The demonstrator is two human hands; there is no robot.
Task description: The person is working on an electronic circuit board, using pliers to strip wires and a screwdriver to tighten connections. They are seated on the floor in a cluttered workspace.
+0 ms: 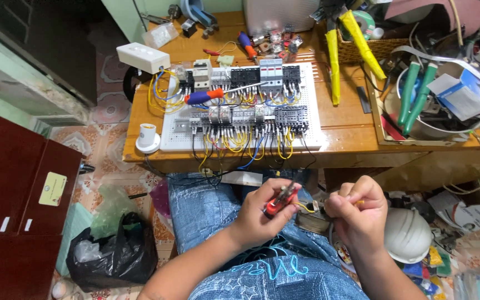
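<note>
Over the lap, at 6 o'clock of the table (340, 119): left hand (262, 214) grips red-handled pliers (282, 199), right hand (356, 214) pinches yellow wire (305, 207); wire-end prep, steady alignment needed.

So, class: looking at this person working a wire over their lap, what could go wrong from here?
1. The red-handled tool in the left hand may nick the yellow wire pinched by the right hand.
2. The screwdriver lying across the wired panel board could roll off.

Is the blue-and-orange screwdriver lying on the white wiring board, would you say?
Yes, the blue-and-orange screwdriver lies across the white wiring board, among its components.
</note>
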